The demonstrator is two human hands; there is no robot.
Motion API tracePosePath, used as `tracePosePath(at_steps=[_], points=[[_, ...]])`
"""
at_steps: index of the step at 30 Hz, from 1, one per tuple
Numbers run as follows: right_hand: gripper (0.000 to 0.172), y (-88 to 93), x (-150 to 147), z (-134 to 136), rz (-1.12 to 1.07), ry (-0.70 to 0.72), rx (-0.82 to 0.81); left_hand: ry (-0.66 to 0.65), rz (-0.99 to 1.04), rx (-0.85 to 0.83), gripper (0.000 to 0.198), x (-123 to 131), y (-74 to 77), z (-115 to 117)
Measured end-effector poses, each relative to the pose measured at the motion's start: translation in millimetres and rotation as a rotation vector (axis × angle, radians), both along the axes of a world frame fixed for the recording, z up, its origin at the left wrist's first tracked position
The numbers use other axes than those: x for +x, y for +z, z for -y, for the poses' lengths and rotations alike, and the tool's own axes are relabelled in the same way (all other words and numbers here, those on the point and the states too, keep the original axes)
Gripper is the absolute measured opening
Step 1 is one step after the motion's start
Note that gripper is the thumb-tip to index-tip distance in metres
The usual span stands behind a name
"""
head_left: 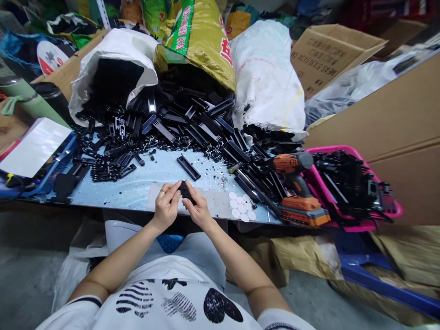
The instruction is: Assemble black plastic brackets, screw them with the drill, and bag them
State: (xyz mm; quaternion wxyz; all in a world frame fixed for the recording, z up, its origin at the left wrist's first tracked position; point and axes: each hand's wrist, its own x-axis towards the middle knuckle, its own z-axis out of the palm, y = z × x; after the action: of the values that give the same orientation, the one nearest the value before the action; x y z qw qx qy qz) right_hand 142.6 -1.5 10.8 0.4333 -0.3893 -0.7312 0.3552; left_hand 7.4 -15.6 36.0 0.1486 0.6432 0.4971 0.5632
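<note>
My left hand and my right hand meet at the near edge of the light blue table. Both pinch one small black plastic part between their fingertips. A ring sits on a left finger. A longer black plastic strip lies alone on the table just beyond my hands. Several white round pads lie on the table to the right of my right hand.
A big heap of black plastic strips spills from white and yellow sacks at the back. An orange cordless drill lies at the right, beside a pink basket full of black parts. Cardboard boxes stand at the right.
</note>
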Motion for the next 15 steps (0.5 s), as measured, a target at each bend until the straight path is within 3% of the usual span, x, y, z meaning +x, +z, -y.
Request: tracePosePath(at_steps=[4,7,10,12,15], points=[[0.056,-4.2,-6.5,-0.1,0.003,-0.031,0.017,-0.115,-0.07,-0.039,0.03,-14.7,-0.8,-7.6],[0.057,-6.6,-1.7,-7.7,0.146,0.046,-0.009,-0.02,-0.078,-0.181,0.033,-14.4,-16.3,-3.2],[0.056,-3.2,28.4,-26.7,0.454,0.073,-0.014,0.119,-0.193,-0.339,0.041,-12.6,-36.1,6.6],[0.051,4.2,63.3,-48.3,0.643,-0.094,0.002,0.067,-0.418,-0.368,0.047,-13.9,-43.0,8.1],[0.045,23.3,121.4,-92.0,0.919,-0.448,0.043,-0.25,-0.782,-0.308,0.047,-16.1,-40.0,-3.5]])
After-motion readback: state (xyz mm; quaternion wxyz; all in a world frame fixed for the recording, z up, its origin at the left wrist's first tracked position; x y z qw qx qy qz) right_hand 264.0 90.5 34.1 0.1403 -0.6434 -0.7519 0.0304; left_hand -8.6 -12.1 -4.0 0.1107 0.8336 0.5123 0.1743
